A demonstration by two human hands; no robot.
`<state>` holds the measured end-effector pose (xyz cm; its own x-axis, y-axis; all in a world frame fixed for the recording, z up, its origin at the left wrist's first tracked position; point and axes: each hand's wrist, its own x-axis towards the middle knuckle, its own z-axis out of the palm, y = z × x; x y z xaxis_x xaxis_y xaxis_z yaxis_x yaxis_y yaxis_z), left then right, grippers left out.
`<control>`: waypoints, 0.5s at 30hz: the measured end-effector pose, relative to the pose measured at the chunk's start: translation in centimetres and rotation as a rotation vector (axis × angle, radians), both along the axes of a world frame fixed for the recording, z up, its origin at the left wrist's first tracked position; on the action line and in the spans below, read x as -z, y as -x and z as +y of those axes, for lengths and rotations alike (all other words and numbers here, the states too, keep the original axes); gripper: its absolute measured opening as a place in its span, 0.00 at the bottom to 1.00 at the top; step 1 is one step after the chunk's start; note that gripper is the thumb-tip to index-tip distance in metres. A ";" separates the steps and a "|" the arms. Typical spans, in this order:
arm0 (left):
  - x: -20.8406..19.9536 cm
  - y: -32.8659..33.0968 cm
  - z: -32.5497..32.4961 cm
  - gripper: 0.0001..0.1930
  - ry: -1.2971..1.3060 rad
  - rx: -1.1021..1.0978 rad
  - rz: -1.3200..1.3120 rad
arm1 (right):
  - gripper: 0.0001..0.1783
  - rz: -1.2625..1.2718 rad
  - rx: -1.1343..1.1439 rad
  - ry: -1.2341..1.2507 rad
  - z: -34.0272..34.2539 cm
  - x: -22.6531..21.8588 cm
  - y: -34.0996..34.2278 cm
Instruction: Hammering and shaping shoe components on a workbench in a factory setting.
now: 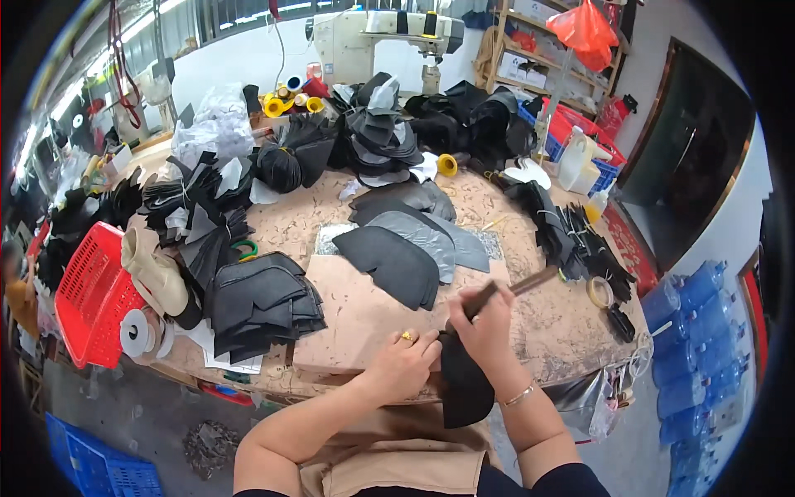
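Note:
At the front edge of the table, my right hand (484,330) is closed round a hammer-like tool (534,281) with a brown wooden handle and a dark, blocky part; the grip hides its exact shape. A black leather piece (468,389) hangs over the table edge below that hand. My left hand (403,361), with a gold-coloured ring, has its fingers bent and pinching the near left edge of this piece. Just beyond both hands, a dark shaped leather piece (389,263) and grey pieces (414,234) overlap on a pale board (344,319).
To the left lie a stack of black cut pieces (261,302), green-handled scissors (244,248), a cream boot form (153,269) and a red basket (95,298). Bundled black pieces (377,137) line the back before a sewing machine (381,37). A tape roll (599,290) lies at right.

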<state>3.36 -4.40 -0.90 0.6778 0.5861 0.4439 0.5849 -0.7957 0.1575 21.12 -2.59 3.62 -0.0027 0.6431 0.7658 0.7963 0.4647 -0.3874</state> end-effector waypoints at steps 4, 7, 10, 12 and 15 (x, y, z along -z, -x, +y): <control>0.3 -0.2 -0.9 0.15 -0.066 -0.039 -0.041 | 0.08 0.000 0.142 -0.008 -0.8 0.1 0.7; 0.5 -0.9 -2.9 0.13 -0.072 -0.125 -0.081 | 0.10 0.014 0.058 0.051 -0.2 1.4 0.7; 1.3 -1.3 -5.0 0.16 -0.099 -0.016 -0.112 | 0.10 0.040 -0.013 0.109 0.3 1.0 0.7; 1.5 -1.1 -5.2 0.17 -0.080 -0.029 -0.145 | 0.10 0.044 0.000 0.047 0.1 -0.4 0.9; 1.5 -1.1 -4.9 0.19 -0.047 -0.048 -0.179 | 0.09 0.499 -0.025 0.057 -1.5 -2.2 1.3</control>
